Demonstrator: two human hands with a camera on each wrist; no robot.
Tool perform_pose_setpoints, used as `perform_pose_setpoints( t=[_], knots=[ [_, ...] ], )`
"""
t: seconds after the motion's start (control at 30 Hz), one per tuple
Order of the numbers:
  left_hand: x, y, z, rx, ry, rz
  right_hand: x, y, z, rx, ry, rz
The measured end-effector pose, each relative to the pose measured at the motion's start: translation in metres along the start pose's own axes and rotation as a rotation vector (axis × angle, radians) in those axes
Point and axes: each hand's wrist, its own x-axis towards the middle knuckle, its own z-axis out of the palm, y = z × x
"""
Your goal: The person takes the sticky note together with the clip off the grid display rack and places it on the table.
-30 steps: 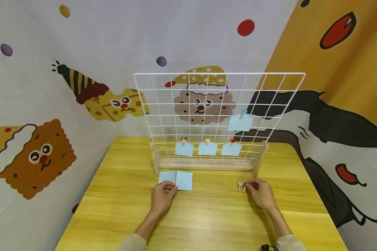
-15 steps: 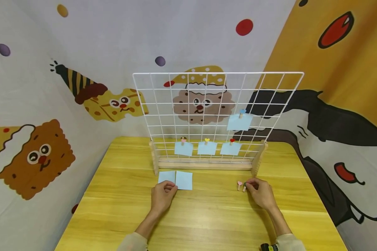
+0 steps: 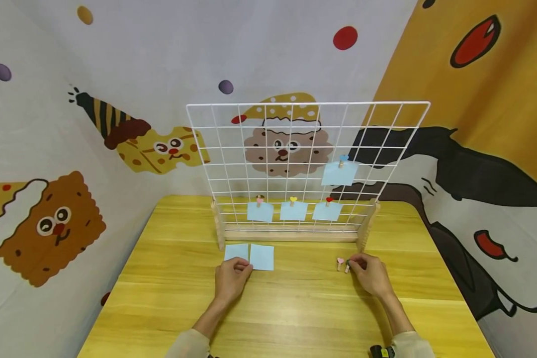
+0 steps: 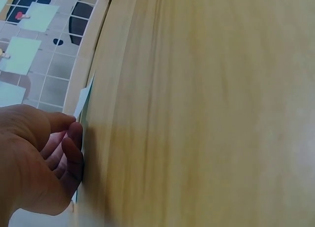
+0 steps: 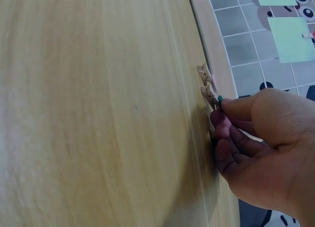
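While pinching the green-topped clip (image 5: 208,95) by its coloured end between thumb and forefinger of the right hand (image 3: 372,274), with the other fingers folded in, expect next to no weight: just hard, stiff wood, hardly fragile but small enough to twist or skid out of a careless pinch. Probably best taken by the tail end, across both legs, to squeeze against the spring. Lies on the table (image 3: 295,308) in front of the wire grid (image 3: 309,103), just beside the pink heart clip (image 3: 339,261).

With thumb and fingertips of the left hand (image 3: 230,279) drawn together, seems to hold the near left corner of the right blue sheet (image 3: 262,256), just beside the left blue sheet (image 3: 235,251). Should handle as thin, light and floppy, easy to crease; take by a corner or edge.

From the head view, can see both sheets side by side and four hung sheets (image 3: 294,211) clipped to the grid, but little of the clip. From the right wrist view, can make out the wooden body in profile. From the left wrist view, can see an edge apparently tilted off the table; looks nearly flat from above.
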Motion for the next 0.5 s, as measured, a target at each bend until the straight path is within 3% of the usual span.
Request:
perform_pose_setpoints(
  t=[0.5],
  knots=[
    [0.0008, -0.0023, 0.0045, 0.028, 0.01, -0.018, 0.0023, 0.002, 0.0026, -0.029, 0.007, -0.008]
  ],
)
